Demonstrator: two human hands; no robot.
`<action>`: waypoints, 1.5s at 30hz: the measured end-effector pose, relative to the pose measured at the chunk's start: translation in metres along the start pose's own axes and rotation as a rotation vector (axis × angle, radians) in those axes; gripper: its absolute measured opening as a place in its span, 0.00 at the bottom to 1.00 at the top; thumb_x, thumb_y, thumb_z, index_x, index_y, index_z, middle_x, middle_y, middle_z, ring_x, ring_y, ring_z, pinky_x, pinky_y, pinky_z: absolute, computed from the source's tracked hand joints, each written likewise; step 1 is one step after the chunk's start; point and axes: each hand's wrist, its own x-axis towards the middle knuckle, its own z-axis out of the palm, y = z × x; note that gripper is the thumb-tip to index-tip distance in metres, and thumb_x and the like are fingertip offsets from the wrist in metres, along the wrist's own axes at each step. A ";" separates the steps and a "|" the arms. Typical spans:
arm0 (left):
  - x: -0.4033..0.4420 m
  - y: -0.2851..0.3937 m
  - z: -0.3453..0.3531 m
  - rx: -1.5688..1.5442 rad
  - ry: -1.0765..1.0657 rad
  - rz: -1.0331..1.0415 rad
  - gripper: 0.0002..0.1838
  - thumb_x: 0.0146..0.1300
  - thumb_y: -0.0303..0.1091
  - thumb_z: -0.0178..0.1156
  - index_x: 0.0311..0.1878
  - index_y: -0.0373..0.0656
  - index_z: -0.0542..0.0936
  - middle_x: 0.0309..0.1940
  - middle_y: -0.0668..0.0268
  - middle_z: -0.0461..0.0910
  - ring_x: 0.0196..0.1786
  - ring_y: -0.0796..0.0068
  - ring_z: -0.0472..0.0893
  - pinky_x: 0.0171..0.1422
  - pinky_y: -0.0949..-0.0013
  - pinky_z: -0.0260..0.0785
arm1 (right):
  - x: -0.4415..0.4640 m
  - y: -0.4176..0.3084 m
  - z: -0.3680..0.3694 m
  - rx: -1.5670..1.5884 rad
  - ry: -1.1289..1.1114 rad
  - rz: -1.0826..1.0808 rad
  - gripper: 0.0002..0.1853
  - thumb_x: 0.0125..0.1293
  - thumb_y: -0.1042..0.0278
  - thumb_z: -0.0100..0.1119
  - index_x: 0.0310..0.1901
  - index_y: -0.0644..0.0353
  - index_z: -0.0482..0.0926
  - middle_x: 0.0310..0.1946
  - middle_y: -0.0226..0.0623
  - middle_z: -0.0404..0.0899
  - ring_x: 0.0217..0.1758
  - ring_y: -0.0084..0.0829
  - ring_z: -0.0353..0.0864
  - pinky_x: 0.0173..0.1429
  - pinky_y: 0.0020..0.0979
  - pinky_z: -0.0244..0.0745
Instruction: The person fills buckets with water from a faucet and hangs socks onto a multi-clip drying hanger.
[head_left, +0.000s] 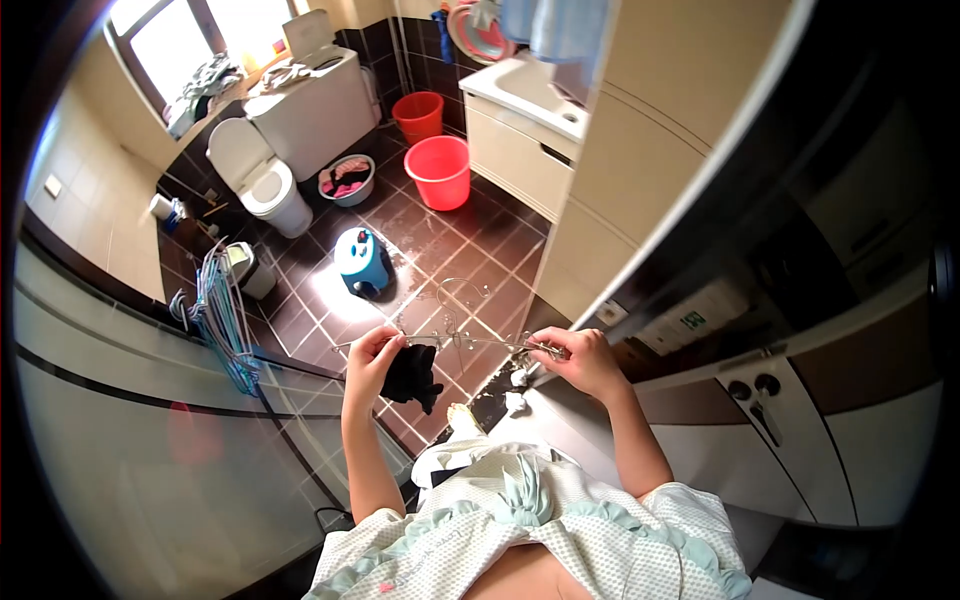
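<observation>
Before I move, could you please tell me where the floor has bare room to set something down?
The bare tiles bordered by the blue stool, pink bucket and sink cabinet offer most room. It is crowded around the toilet, laundry basin and red bucket, and beside the bin, where blue hangers bunch. Between the hands, a wire hanger blocks passage.

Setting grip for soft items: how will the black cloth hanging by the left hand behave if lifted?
Likely floppy: the black cloth droops in loose folds beside the left hand. Probably light: it looks not much bigger than that hand. Apt to swing, since its lower end hangs free below the thin silvery wire hanger.
</observation>
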 end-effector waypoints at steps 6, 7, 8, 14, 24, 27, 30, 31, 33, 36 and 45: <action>0.031 0.008 -0.058 -0.017 0.063 -0.023 0.09 0.59 0.32 0.56 0.28 0.36 0.76 0.20 0.75 0.72 0.24 0.90 0.68 0.28 0.84 0.58 | 0.080 -0.024 0.036 -0.068 0.150 -0.039 0.16 0.51 0.63 0.62 0.44 0.46 0.76 0.20 0.29 0.77 0.24 0.29 0.76 0.30 0.29 0.70; 0.036 0.012 -0.065 -0.023 0.084 -0.027 0.09 0.59 0.32 0.56 0.28 0.36 0.76 0.20 0.75 0.72 0.24 0.90 0.68 0.28 0.84 0.58 | 0.092 -0.025 0.044 -0.064 0.195 -0.081 0.11 0.52 0.65 0.61 0.39 0.47 0.78 0.19 0.28 0.75 0.24 0.28 0.74 0.30 0.30 0.69; 0.041 0.016 -0.072 -0.030 0.103 -0.031 0.09 0.59 0.32 0.56 0.28 0.36 0.76 0.20 0.75 0.72 0.24 0.90 0.67 0.28 0.84 0.58 | 0.105 -0.028 0.051 -0.061 0.245 -0.181 0.06 0.52 0.67 0.60 0.33 0.49 0.80 0.18 0.27 0.74 0.23 0.28 0.71 0.29 0.30 0.67; 0.079 0.015 -0.093 -0.024 0.217 0.020 0.09 0.59 0.32 0.56 0.28 0.36 0.76 0.20 0.75 0.73 0.24 0.90 0.67 0.26 0.84 0.56 | 0.163 -0.030 0.072 -0.317 0.402 -0.334 0.08 0.50 0.67 0.60 0.35 0.47 0.80 0.19 0.25 0.69 0.26 0.29 0.67 0.33 0.30 0.63; 0.161 0.078 -0.065 0.280 0.344 0.275 0.05 0.57 0.29 0.57 0.32 0.36 0.75 0.10 0.71 0.69 0.16 0.89 0.64 0.20 0.80 0.51 | 0.266 -0.002 0.050 -0.424 0.787 -0.376 0.09 0.48 0.66 0.63 0.33 0.42 0.81 0.18 0.21 0.64 0.24 0.26 0.60 0.32 0.28 0.56; 0.198 0.108 -0.052 0.382 0.407 0.408 0.04 0.57 0.28 0.56 0.35 0.39 0.75 0.09 0.67 0.70 0.13 0.85 0.66 0.19 0.77 0.52 | 0.303 0.005 0.030 -0.458 0.896 -0.387 0.08 0.48 0.68 0.63 0.32 0.42 0.81 0.17 0.22 0.63 0.24 0.27 0.59 0.32 0.28 0.56; 0.243 0.136 -0.040 0.319 0.386 0.577 0.04 0.57 0.26 0.54 0.36 0.41 0.73 0.08 0.67 0.67 0.12 0.84 0.62 0.17 0.76 0.50 | 0.336 0.012 0.004 -0.468 1.010 -0.357 0.09 0.48 0.66 0.63 0.34 0.40 0.80 0.19 0.21 0.64 0.24 0.27 0.60 0.32 0.29 0.56; 0.259 0.142 -0.037 0.332 0.391 0.670 0.03 0.58 0.26 0.54 0.36 0.41 0.72 0.08 0.68 0.65 0.12 0.86 0.60 0.17 0.77 0.48 | 0.344 0.011 -0.004 -0.461 1.036 -0.349 0.08 0.49 0.66 0.62 0.32 0.42 0.80 0.19 0.22 0.64 0.24 0.28 0.60 0.32 0.29 0.57; 0.285 0.159 -0.029 0.306 0.392 0.764 0.03 0.58 0.24 0.53 0.35 0.41 0.71 0.08 0.71 0.63 0.13 0.88 0.58 0.18 0.78 0.46 | 0.364 0.010 -0.013 -0.429 1.101 -0.341 0.07 0.49 0.67 0.62 0.32 0.43 0.80 0.19 0.23 0.64 0.24 0.28 0.60 0.31 0.29 0.57; 0.316 0.179 -0.026 0.221 0.342 0.828 0.02 0.59 0.22 0.51 0.35 0.39 0.70 0.08 0.74 0.61 0.15 0.90 0.55 0.20 0.79 0.44 | 0.388 0.015 -0.024 -0.389 1.179 -0.391 0.06 0.49 0.73 0.61 0.30 0.49 0.80 0.16 0.24 0.63 0.22 0.26 0.57 0.29 0.27 0.54; 0.410 0.243 -0.004 -0.064 0.057 0.958 0.03 0.61 0.23 0.51 0.38 0.39 0.70 0.13 0.80 0.61 0.17 0.94 0.54 0.21 0.82 0.40 | 0.414 -0.032 -0.112 -0.559 1.281 -0.351 0.06 0.48 0.75 0.61 0.30 0.54 0.79 0.16 0.29 0.64 0.23 0.30 0.60 0.29 0.30 0.56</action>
